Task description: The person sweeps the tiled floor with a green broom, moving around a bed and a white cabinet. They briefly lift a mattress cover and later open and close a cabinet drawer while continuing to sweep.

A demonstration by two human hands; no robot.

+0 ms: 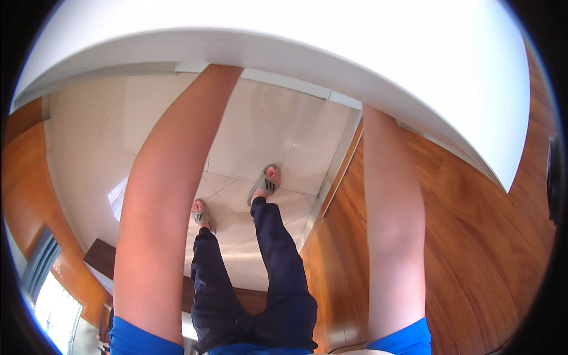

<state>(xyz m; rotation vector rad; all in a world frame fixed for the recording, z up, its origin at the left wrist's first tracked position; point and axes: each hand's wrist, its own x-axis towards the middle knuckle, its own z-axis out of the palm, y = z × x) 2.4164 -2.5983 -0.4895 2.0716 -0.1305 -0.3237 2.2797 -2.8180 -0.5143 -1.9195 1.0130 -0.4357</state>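
A large white flat panel [307, 26] spans the top of the view, its edge curving across in front of me and ending in a sharp corner at the right. My left forearm [160, 195] reaches up and passes behind that edge left of centre. Further right, my right forearm [393, 219] does the same. Both hands are hidden by the panel, so I cannot see their fingers or whether they touch or hold anything.
Below are my legs in dark trousers [278, 254] and grey slide sandals [267, 182] on a beige tiled floor [284, 124]. Brown wood surfaces [473, 260] fill the right side, and wood panelling [41, 177] curves along the left. A bright window [56, 307] shows at lower left.
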